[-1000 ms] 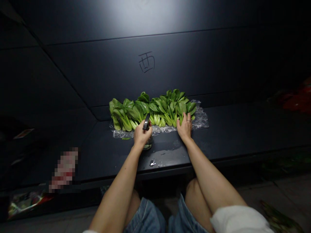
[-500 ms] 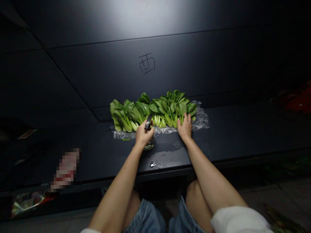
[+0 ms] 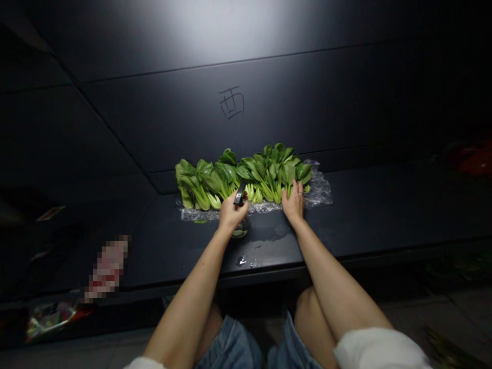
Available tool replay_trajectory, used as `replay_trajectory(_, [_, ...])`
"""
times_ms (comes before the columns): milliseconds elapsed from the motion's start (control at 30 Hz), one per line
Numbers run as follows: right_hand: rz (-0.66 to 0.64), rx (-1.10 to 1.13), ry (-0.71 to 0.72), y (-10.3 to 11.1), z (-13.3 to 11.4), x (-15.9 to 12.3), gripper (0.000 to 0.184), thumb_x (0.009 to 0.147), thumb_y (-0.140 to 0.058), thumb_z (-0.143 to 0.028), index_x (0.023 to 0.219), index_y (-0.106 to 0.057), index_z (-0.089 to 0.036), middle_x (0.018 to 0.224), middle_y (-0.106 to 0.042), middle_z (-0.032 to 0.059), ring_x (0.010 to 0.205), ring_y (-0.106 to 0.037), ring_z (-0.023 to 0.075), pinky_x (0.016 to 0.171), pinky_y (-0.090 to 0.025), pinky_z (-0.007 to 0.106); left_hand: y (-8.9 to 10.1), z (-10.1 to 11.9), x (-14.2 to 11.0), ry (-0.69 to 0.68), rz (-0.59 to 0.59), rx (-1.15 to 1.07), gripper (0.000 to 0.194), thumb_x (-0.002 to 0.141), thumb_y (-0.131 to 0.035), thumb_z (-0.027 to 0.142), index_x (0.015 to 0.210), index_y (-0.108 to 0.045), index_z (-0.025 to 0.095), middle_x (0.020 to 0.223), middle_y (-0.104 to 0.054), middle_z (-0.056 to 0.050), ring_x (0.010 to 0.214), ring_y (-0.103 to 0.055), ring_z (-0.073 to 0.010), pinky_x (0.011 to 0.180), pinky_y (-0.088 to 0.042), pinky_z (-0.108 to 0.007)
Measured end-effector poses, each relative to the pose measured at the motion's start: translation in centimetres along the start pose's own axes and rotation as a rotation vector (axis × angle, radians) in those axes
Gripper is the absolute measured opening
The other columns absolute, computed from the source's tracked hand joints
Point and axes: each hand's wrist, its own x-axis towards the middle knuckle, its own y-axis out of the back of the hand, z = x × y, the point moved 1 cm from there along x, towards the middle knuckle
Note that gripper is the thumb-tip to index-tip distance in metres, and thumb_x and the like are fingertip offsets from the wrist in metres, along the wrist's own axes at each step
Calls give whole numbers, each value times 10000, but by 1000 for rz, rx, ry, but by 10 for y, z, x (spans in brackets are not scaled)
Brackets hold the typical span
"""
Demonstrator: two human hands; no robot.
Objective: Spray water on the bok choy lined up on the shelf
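Observation:
My left hand (image 3: pixel 231 213) is wrapped round the neck of a spray bottle (image 3: pixel 240 195) with a black trigger head. Its clear lower body shows below my fingers, in front of the greens. A row of leafy bok choy (image 3: pixel 215 179) lies side by side, leaves toward the back panel and pale stems toward me. At the right end of the row, my right hand (image 3: pixel 294 204) rests with fingers stretched over the stems, touching them. Crinkled clear plastic (image 3: pixel 321 189) lies under the bok choy and sticks out at the right and along the front.
Dark panels rise behind the dark shelf (image 3: pixel 376 215), one marked with a handwritten character (image 3: pixel 232 102). Water drops (image 3: pixel 242 260) lie near the front edge. At lower left is a blurred-out patch (image 3: pixel 107 269) above a shiny packet (image 3: pixel 49 318). Something red (image 3: pixel 476 158) sits far right.
My left hand has shifted slightly to the right with the spray bottle. My right hand stays on the bok choy stems.

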Motion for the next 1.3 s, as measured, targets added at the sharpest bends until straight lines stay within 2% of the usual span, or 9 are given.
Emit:
replay_trajectory(167, [-1,-11,-4,0,0,0,584,923,-418,-346,1452,-393,-98,1542,-335,247,1408,-377,319,1090,-388,477,-6,6,2,17,-6,21,207,756,-597,226,940,-685,187,783,-718,-39,704,-680,-190,643,-505,-254])
replay_trajectory(367, [5,-30,5,-1,2,-1,584,930,-405,-359,1458,-385,-110,1541,-334,243,1401,-381,320,1076,-396,474,-13,8,6,36,-1,-79,237,729,-607,197,954,-680,186,856,-727,-34,650,-662,-154,596,-479,-227])
replay_trajectory(533, [32,-10,21,-5,6,-1,573,924,-406,-364,1449,-399,-133,1527,-360,234,1391,-396,321,1060,-406,494,-19,10,7,66,-1,-157,231,732,-625,215,952,-680,175,776,-707,-21,575,-638,-141,565,-470,-225])
replay_trajectory(700, [33,-7,24,-5,5,-1,574,923,-406,-364,1444,-402,-123,1528,-360,233,1408,-372,316,1086,-382,491,-25,15,8,52,19,-115,172,765,-623,256,899,-678,164,722,-688,-28,601,-653,-162,562,-481,-234])
replay_trajectory(833, [15,-12,17,-4,4,-1,586,926,-402,-363,1446,-397,-91,1532,-346,246,1420,-352,316,1095,-377,472,-29,19,9,74,4,-164,164,756,-620,224,900,-668,164,795,-710,-37,602,-661,-152,572,-488,-232])
replay_trajectory(1000, [35,-5,30,-6,5,-1,576,927,-399,-363,1449,-394,-118,1526,-362,232,1424,-342,312,1091,-380,492,-32,25,9,138,-38,-248,193,739,-613,177,926,-660,171,777,-707,-17,548,-663,-145,548,-479,-231])
replay_trajectory(1300, [37,-6,43,-8,8,0,582,924,-395,-370,1452,-388,-125,1520,-365,235,1419,-346,321,1074,-392,506,-34,24,10,85,-21,-170,133,756,-619,222,876,-660,182,693,-686,-10,571,-668,-161,563,-481,-238])
